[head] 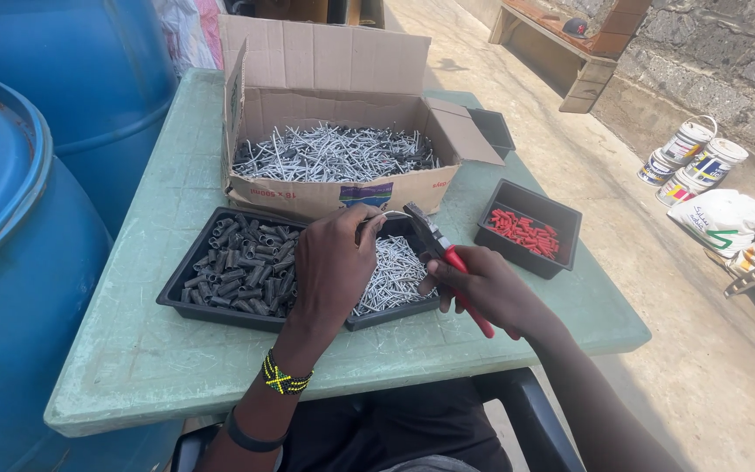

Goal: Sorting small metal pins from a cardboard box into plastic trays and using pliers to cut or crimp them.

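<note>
Left hand (334, 262) hovers over the black two-compartment tray (181, 288), fingers pinched closed on a thin bent metal wire piece (388, 215) held up toward the plier jaws. Right hand (487, 288) is wrapped closed around the red handles of a pair of pliers (440, 253); plier head points up-left, meeting the wire piece just above the tray. Tray's left compartment holds dark grey cylindrical sleeves (242, 267); right compartment holds a heap of silvery wire pieces (395, 275). Behind the tray, touching it, an open cardboard box (325, 197) filled with more wire pieces. Right of the pliers, a smaller black tray (570, 218) with red plastic caps (524, 232). All rest on a green table (150, 350). Blue drums (10, 262) stand at left.
</note>
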